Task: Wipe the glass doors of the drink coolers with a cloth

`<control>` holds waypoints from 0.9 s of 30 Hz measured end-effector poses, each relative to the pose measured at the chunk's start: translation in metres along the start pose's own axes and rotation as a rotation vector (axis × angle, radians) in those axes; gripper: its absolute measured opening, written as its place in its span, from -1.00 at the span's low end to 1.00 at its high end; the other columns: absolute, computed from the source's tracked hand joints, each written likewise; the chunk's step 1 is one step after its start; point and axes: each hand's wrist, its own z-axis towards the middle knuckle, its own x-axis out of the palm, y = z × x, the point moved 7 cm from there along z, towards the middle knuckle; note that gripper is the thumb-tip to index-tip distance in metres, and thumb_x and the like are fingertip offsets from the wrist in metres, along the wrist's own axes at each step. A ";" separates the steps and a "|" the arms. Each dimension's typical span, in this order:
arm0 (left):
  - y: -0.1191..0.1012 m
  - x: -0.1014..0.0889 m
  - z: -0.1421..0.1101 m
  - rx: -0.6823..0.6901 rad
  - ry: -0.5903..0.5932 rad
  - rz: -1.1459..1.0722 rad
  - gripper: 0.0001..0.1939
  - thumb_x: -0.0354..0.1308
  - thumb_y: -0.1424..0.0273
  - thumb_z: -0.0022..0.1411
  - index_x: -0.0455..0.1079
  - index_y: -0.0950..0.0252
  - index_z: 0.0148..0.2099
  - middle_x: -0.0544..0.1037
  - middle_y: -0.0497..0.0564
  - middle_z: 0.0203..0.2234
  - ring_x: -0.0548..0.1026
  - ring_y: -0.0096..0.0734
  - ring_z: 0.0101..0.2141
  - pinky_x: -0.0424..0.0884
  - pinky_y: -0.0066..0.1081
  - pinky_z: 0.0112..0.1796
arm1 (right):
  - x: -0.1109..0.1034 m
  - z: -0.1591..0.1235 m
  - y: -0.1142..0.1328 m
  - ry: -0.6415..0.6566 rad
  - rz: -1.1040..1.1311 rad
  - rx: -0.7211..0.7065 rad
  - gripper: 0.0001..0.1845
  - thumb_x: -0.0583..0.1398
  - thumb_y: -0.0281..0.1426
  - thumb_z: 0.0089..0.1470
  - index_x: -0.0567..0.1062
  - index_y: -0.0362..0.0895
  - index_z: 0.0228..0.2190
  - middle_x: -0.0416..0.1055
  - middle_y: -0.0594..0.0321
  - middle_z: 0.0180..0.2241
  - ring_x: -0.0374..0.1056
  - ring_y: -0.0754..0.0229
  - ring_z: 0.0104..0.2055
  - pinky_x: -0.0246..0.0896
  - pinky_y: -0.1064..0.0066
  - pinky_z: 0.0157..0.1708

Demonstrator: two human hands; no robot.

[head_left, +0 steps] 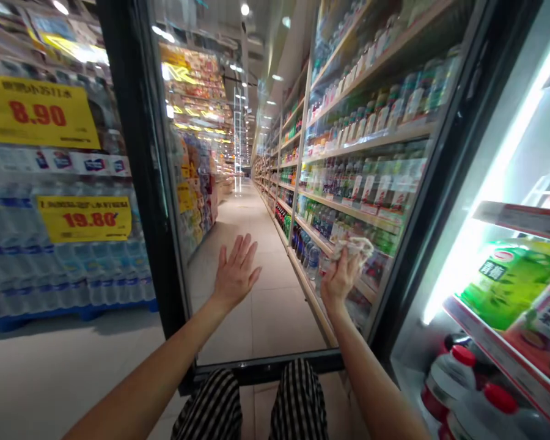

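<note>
A glass door (275, 324) with a black frame stands swung out in front of me. My left hand (235, 269) lies flat towards the pane, fingers spread, holding nothing; whether the palm touches the glass I cannot tell. On the right, my right hand (341, 278) has its fingers around a crumpled whitish cloth (360, 247), held up at the glass. Through the pane, or mirrored in it, show shelves of bottles (376, 116) and a long aisle floor.
Right of the door, a lit cooler holds green packs (513, 275) on a shelf and red-capped bottles (449, 373) below. Packed water bottles (64, 269) with yellow price signs (85, 219) stand at the left. My knees in checked trousers (297, 403) are near the door's bottom frame.
</note>
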 end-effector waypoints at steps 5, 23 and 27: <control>-0.020 0.012 0.010 0.006 0.015 0.042 -0.46 -0.05 0.24 0.24 0.07 0.33 0.21 0.18 0.19 0.16 -0.04 -0.23 0.23 -0.23 -0.10 0.19 | 0.018 -0.032 0.058 0.232 0.077 -0.480 -0.50 -0.01 -0.45 0.09 0.24 -0.02 0.09 0.08 0.11 0.19 -0.20 0.03 0.29 -0.20 -0.01 0.18; -0.018 0.013 0.005 -0.018 -0.002 -0.008 -0.42 0.00 0.25 0.22 0.02 0.28 0.24 0.17 0.17 0.16 -0.05 -0.27 0.23 -0.22 -0.14 0.19 | -0.005 0.000 -0.073 0.090 0.068 0.030 -0.48 -0.09 -0.34 0.11 0.23 -0.15 0.10 0.02 0.00 0.20 -0.13 -0.03 0.26 -0.16 -0.08 0.16; -0.018 0.015 0.005 -0.024 -0.013 -0.007 -0.40 -0.02 0.26 0.22 -0.04 0.26 0.26 0.13 0.15 0.18 -0.07 -0.28 0.23 -0.25 -0.14 0.20 | -0.021 0.025 -0.118 -0.085 0.085 0.359 -0.42 -0.15 -0.29 0.13 0.17 -0.31 0.12 -0.06 -0.14 0.22 -0.16 -0.10 0.27 -0.17 -0.12 0.15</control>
